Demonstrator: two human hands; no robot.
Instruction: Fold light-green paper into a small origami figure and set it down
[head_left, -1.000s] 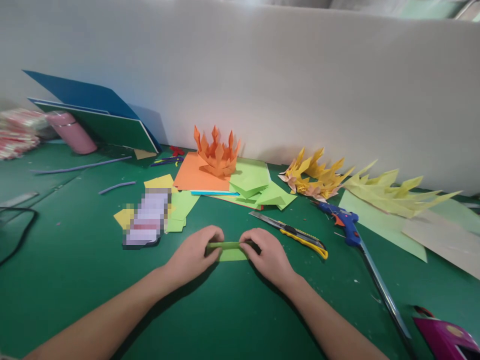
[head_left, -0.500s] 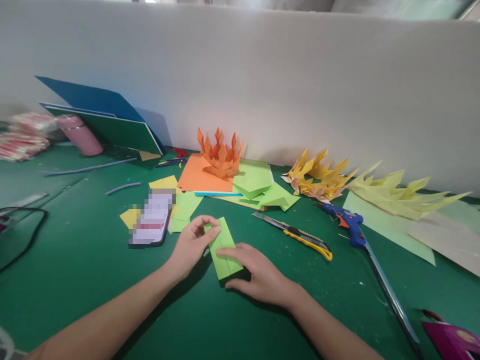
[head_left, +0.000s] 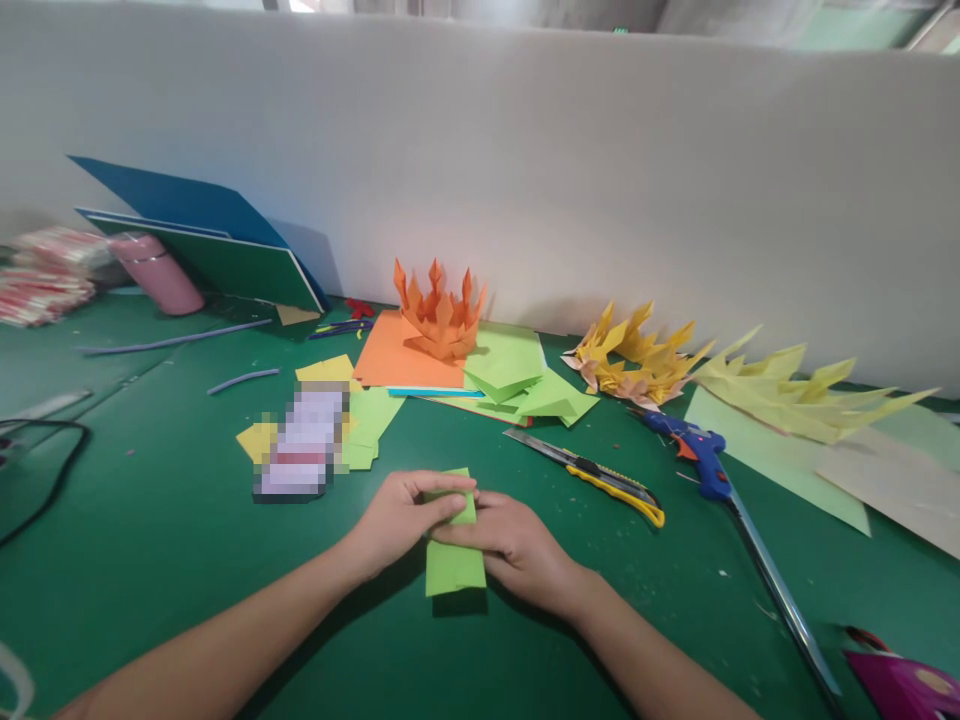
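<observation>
Between my hands is a folded strip of light green paper point(head_left: 456, 568), held upright just above the green table. My left hand point(head_left: 397, 515) pinches its upper part, thumb on the near face and fingers across the top. My right hand point(head_left: 517, 545) grips its middle from the right, thumb across the front and fingers behind, where they are partly hidden. Beyond my left hand lies a phone point(head_left: 304, 440) with a blurred screen, resting on yellow and green paper pieces. To the right of my right hand is a yellow-handled utility knife point(head_left: 592, 475).
An orange folded-paper crown point(head_left: 442, 325) stands on stacked paper sheets point(head_left: 390, 355). Rightward are a yellow paper crown point(head_left: 637, 355), a pale yellow-green one point(head_left: 795, 390) and a blue glue gun point(head_left: 701, 450) with a long glue stick. A pink bottle point(head_left: 161, 275) leans at the back left.
The green paper has turned more upright and come slightly nearer. My left hand has moved right and down, and both hands now overlap around the paper.
</observation>
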